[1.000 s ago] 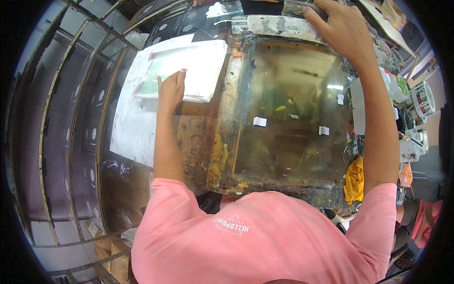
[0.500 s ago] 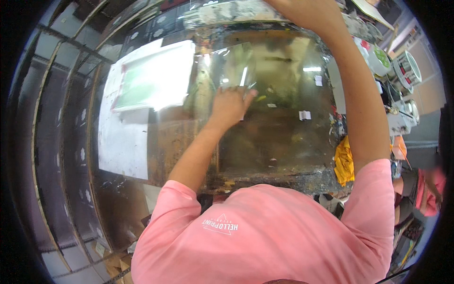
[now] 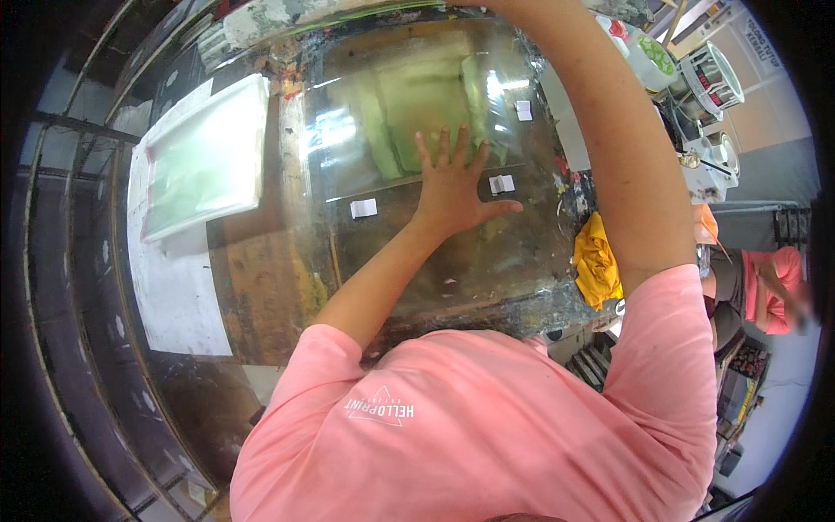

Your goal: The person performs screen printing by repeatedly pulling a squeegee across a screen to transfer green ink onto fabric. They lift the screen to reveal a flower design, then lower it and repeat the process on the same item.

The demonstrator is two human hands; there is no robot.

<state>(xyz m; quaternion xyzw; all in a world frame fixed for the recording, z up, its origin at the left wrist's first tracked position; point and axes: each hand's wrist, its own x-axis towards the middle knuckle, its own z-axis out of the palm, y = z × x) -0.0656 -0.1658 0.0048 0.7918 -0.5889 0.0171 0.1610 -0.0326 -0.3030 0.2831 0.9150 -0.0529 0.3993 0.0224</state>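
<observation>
My left hand (image 3: 450, 193) lies palm down with its fingers spread, fingertips over the near edge of a clear plastic sheet (image 3: 409, 109). The sheet rests on the dark, glossy tabletop (image 3: 417, 270) and throws bright reflections. Beside that hand are two small white tabs, one to the left (image 3: 364, 208) and one to the right (image 3: 502, 184). A third white tab (image 3: 524, 110) sits farther up, near the sheet's right side. My right arm (image 3: 617, 148) reaches across to the far edge of the table, where the picture's top cuts off the hand.
At the left, a stack of clear sheets (image 3: 209, 161) lies on white paper (image 3: 178, 300), with a metal rack (image 3: 74, 261) beyond. A yellow cloth (image 3: 597, 261) is at the table's right edge. Buckets (image 3: 709, 78) stand at the far right, and another person (image 3: 774, 283) is near them.
The clear sheet, raised and bent under my left hand before, now lies flatter and farther right. My left hand has moved right and its fingers have spread. The whole view has shifted.
</observation>
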